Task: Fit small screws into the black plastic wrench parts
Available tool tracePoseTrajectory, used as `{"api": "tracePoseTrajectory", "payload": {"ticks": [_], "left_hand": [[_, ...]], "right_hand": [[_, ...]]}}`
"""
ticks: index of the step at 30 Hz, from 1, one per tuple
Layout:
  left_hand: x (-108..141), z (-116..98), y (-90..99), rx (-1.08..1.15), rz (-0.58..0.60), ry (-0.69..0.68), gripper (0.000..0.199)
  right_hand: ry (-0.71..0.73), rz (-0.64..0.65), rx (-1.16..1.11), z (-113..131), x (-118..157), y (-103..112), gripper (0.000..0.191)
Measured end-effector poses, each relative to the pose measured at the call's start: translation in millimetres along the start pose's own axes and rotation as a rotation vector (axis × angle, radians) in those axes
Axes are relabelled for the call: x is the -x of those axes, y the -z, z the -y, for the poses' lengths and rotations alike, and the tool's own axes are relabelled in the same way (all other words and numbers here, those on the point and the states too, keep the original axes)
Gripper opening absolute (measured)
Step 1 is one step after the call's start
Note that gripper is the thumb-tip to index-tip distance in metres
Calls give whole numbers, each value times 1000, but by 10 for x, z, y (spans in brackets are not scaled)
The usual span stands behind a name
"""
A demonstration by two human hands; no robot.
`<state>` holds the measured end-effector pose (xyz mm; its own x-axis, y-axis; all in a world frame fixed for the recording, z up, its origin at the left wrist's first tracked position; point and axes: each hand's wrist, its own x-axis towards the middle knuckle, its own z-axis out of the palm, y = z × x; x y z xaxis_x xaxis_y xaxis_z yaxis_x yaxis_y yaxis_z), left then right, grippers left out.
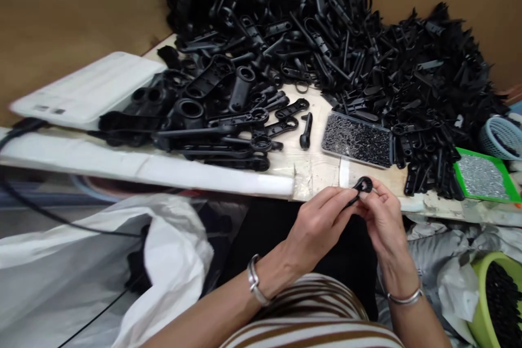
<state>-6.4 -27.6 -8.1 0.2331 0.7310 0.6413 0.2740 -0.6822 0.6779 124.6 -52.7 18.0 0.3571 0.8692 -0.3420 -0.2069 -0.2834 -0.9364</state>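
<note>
Between my two hands, just past the table's front edge, is a small black plastic part with a ring-shaped end (pixel 364 184). My left hand (pixel 320 221) pinches its narrow body between thumb and fingers. The fingers of my right hand (pixel 382 212) close on the ring end, and anything small in them is hidden. Beyond the hands stands a clear tray of tiny black pieces (pixel 357 139). A single black lever-like part (pixel 305 131) lies on the table left of that tray, beside more black parts with ring ends (pixel 261 143).
A large heap of black plastic parts (pixel 285 22) covers the back. At right stand a green tray of small silvery pieces (pixel 481 174) and a blue basket (pixel 501 138). A white box (pixel 89 89) sits left. Below are a white sack (pixel 171 261) and a yellow-green tub (pixel 481 304).
</note>
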Motion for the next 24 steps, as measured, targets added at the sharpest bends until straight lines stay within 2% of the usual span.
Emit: {"api": "tracePoseTrajectory", "payload": {"ticks": [2,5,7,9,12,15,19,24], "left_hand": [[-14,11,5,23,18,-25,14],[-87,62,80,68,133,-134,15],[-177,133,184,3,174,-220,17],[-294,232,310,-164,131,-265,15],[-488,386,460,-465,76,-208,10],[-658,477,505,-704,204,-59,12],[-789,513,455,-850,409,100,11],[-800,596,398,-865,494,181,11]], "right_hand": [[-22,50,39,22,3,24,30],[-7,82,98,134,-7,183,36],[65,66,175,279,-42,400,41],[182,1,335,472,-127,689,49],[393,-195,664,789,-380,1129,57],[505,-282,1025,1057,-714,1379,57],[640,-363,1431,1261,-1062,1357,53],[601,-488,1604,1248,-1237,1232,49]]}}
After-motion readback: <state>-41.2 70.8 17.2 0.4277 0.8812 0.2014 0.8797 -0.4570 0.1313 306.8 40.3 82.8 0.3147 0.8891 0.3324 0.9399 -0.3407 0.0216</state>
